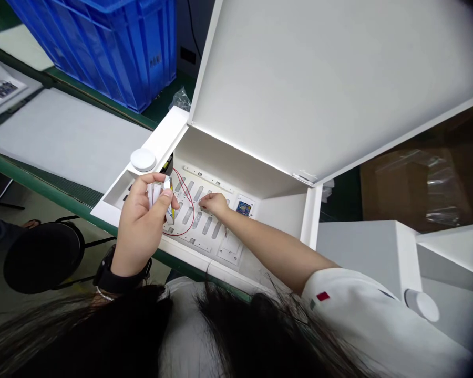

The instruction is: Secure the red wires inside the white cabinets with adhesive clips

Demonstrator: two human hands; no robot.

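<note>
White case (169, 131) sits on green worktop (43, 184), lid (319, 79) raised. Slotted panel (201, 232) inside; right hand (215, 205) low over it, fingers pressed together, can't tell if on anything. Left hand (140, 223) pinches small white pieces (153, 193) above case's left end. Red wire (194, 210) loops between hands: likely snag if either sweeps across. Loose grip could drop a piece. Forearm crosses near circuit board (244, 208), may brush it. Lid and blue crate (118, 58) limit far-side reach.
</note>
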